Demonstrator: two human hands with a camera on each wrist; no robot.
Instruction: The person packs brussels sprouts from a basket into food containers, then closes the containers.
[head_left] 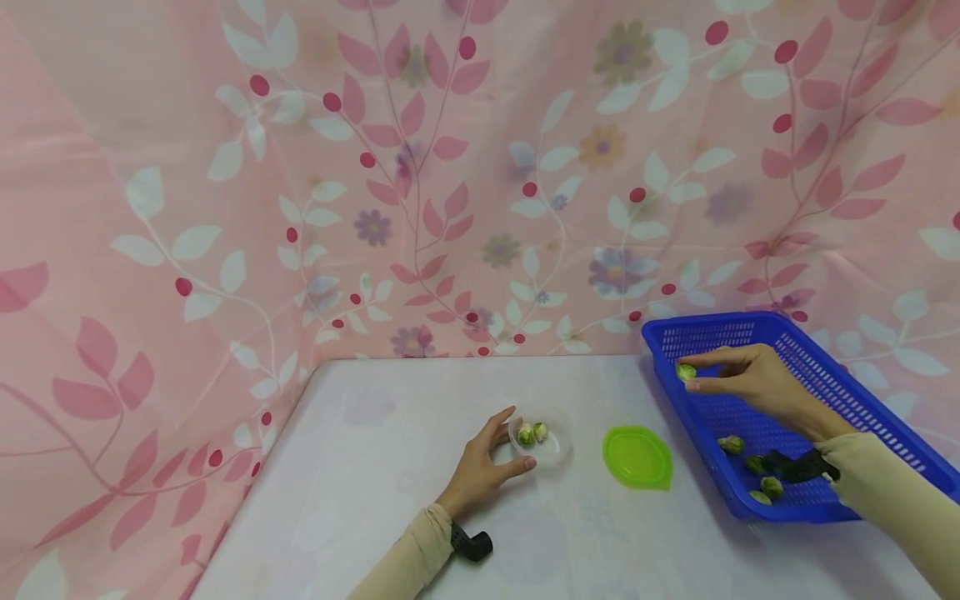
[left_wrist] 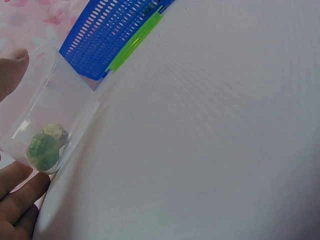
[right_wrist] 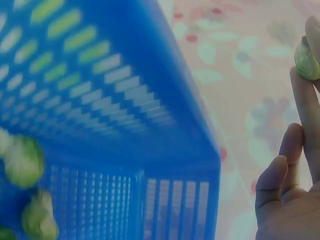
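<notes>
My right hand pinches a Brussels sprout between thumb and fingertips, above the blue basket's left side. In the right wrist view that sprout shows at the upper right edge, with the other fingers spread below it. My left hand is around the near left side of a small clear plastic container, thumb on one side and fingers on the other. Two Brussels sprouts lie inside it; through its wall in the left wrist view they look like a green sprout beside a paler one.
A blue perforated basket stands at the table's right, several Brussels sprouts in its near end. Between basket and container lies a bright green lid flat on the white table. A pink floral curtain hangs behind.
</notes>
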